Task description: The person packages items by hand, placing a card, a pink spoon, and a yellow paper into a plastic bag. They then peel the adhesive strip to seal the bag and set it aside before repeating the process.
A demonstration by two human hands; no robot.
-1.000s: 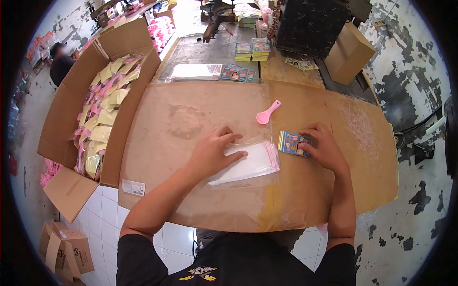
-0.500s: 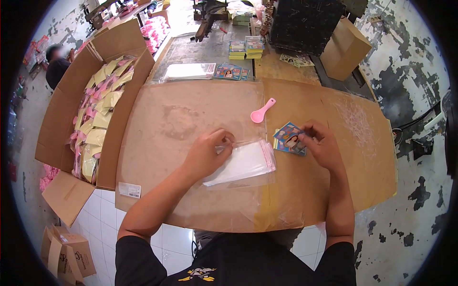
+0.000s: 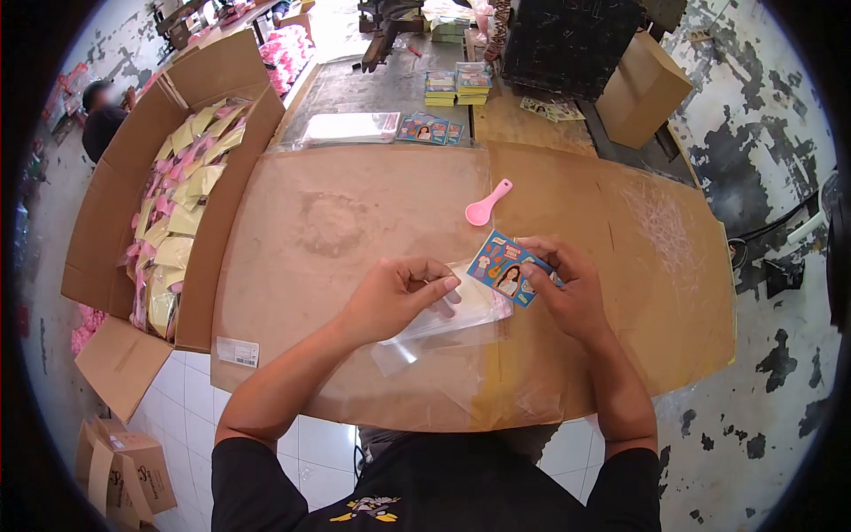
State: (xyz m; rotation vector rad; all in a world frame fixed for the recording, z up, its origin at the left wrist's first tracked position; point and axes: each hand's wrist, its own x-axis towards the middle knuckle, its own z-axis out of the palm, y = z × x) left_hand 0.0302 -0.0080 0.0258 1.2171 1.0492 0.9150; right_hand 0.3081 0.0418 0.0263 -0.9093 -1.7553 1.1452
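Observation:
My right hand (image 3: 560, 285) grips a blue printed card (image 3: 507, 269) between thumb and fingers, tilted above the cardboard. Close to its left edge, my left hand (image 3: 409, 293) pinches the edge of a clear plastic bag, thumb against fingers. Beneath both hands lies a stack of clear plastic bags (image 3: 461, 320), partly covered by the left hand and the card. A pink spoon (image 3: 480, 209) rests on the cardboard sheet (image 3: 355, 191) beyond the card.
An open carton (image 3: 206, 275) of packed pink and yellow items stands at the left. Card stacks (image 3: 441, 87), more plastic bags (image 3: 350, 128) and a black box (image 3: 567, 44) are at the back. A person (image 3: 104, 120) is at the far left.
My right hand has lifted the card and moved it left, over the bags. My left hand has moved right and raised a bag's edge.

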